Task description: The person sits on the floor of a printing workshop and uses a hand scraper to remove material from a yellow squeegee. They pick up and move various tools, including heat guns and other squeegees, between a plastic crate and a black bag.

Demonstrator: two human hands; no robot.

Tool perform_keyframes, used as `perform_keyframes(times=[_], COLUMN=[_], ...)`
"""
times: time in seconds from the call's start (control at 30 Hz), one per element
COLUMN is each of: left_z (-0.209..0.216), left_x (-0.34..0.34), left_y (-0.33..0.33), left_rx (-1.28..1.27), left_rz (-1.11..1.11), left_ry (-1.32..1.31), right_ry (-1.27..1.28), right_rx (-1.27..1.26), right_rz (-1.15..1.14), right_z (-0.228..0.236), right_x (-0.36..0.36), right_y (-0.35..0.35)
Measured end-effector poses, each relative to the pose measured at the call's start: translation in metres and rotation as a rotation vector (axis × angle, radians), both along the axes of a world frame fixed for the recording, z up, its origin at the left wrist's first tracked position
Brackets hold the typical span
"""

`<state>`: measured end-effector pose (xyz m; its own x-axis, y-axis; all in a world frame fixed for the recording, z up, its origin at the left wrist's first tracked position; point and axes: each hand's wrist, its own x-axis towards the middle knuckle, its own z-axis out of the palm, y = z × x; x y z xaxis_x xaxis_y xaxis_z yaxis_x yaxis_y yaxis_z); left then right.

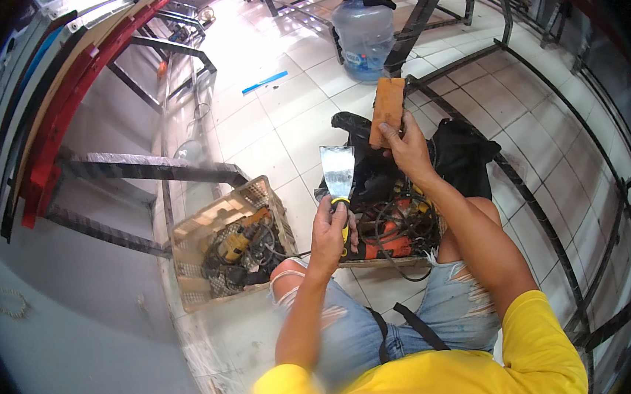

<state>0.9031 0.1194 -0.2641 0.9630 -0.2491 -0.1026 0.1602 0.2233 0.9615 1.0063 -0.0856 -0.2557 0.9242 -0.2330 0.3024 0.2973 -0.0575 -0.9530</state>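
My left hand (327, 229) is closed round the black and yellow handle of a putty knife (338, 170), its wide metal blade pointing up and away from me. Farther right and higher, my right hand (411, 149) grips the lower end of a flat orange rectangular block (390, 104), thumb on its face. What the block is made of I cannot tell. Putty knife and block are apart. Below and between my hands, orange power tools (387, 246) lie tangled with dark cables in front of my knees. Black cloth or a bag (362, 171) is bunched behind them.
A beige plastic crate (189, 281) of tools stands left. Beyond are a large water bottle (363, 34) and a blue strip (265, 82) on the tiled floor. Dark metal frames (548, 238) run along the right; panels (64, 106) lean on a rack at left.
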Motion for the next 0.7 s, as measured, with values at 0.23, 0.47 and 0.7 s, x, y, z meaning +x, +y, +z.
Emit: perform_keyframes(times=[0.23,0.47,0.7], left_z=[-0.015,-0.011,-0.020], left_x=[0.010,0.005,0.007], left_y=[-0.005,-0.002,-0.008], left_rx=[0.042,0.114,0.140], left_rz=[0.052,0.054,0.121], left_ry=[-0.176,-0.214,-0.204], right_ry=[-0.173,-0.034,-0.050], right_rx=[-0.325,-0.372,-0.322], right_rz=[0.111,0.039,0.027], right_z=[-0.008,-0.001,0.003], right_x=[-0.016,-0.034,-0.040], right_y=[0.005,0.026,0.040])
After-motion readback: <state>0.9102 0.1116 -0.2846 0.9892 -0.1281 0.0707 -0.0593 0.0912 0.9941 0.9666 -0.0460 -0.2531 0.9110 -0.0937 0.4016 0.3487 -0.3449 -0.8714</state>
